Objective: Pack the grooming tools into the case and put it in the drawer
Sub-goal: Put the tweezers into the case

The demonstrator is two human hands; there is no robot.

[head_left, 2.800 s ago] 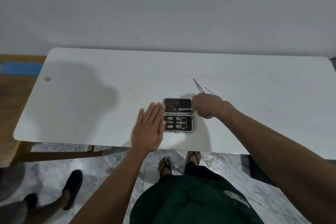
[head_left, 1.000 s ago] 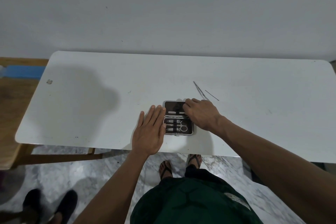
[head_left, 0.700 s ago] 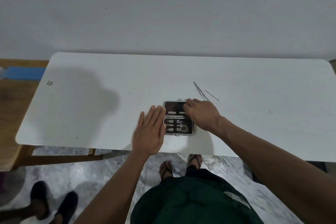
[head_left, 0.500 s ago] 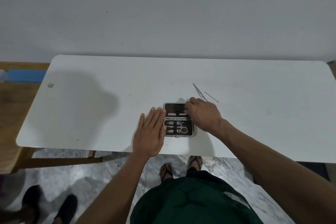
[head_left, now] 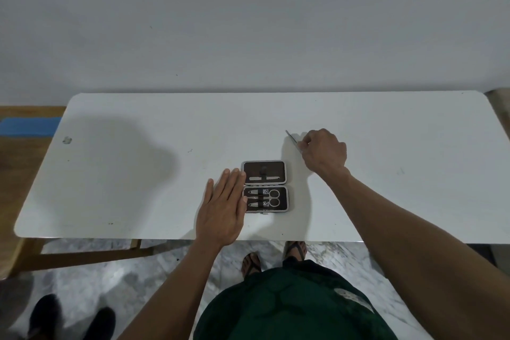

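Observation:
A small grooming case [head_left: 265, 186] lies open near the front edge of the white table [head_left: 138, 174]. Its far half holds a slim metal file. Its near half holds scissors and two clippers. My left hand [head_left: 224, 207] lies flat on the table, fingers touching the case's left edge. My right hand [head_left: 323, 152] is behind and to the right of the case, fingers curled over a thin metal tool, the tweezers [head_left: 292, 141], whose tip sticks out to the left. A second thin tool seen earlier is hidden under this hand.
A plain wall stands behind the table. A wooden bench with a blue pad [head_left: 27, 126] is at the left. Another person's dark shoes [head_left: 44, 315] stand on the marble floor at the lower left. My sandalled feet [head_left: 276, 257] show under the table edge.
My right hand has left the case's far half, where a file now sits, and moved back and right onto the tweezers. The left hand has stayed put.

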